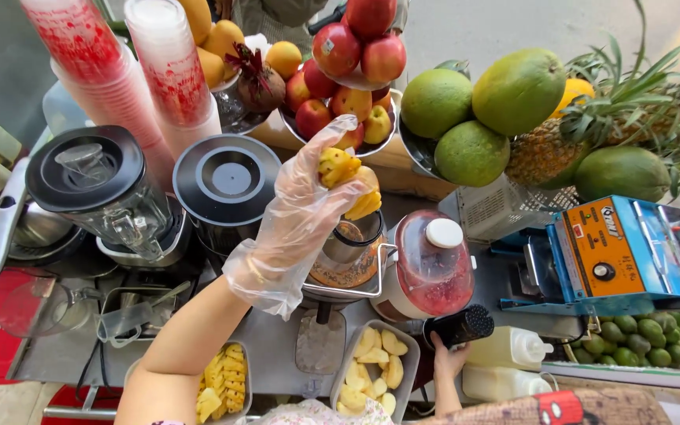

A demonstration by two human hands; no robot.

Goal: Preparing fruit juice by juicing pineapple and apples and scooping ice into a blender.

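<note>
**Head view: pineapple held over the juicer, more fruit waiting in the trays**

Head camera looks down on a juice stand. At far left, stacked plastic cups (131, 71) with red print stand behind a lidded blender jar (104, 193) and a second black-lidded jar (226, 185). Lower down, a tray of cut pineapple (226, 382) sits beside the person's forearm.

The left hand (297, 212), in a clear plastic glove, is raised and pinched shut on yellow pineapple pieces (348, 181), held just above the open feed mouth of the juicer (348, 252). Orange pulp already shows in the juicer bowl, so some fruit seems to have gone through; the held pieces are not yet in. A second tray of pale fruit chunks (375, 370) lies below, full.

To the right, a red-stained jug with a white cap (433, 267) stands close by. The right hand (449, 358) is bare and wrapped around a black pusher (462, 324). Farther right sits a blue cup-sealing machine (615, 256), under green mangoes and a pineapple.
</note>
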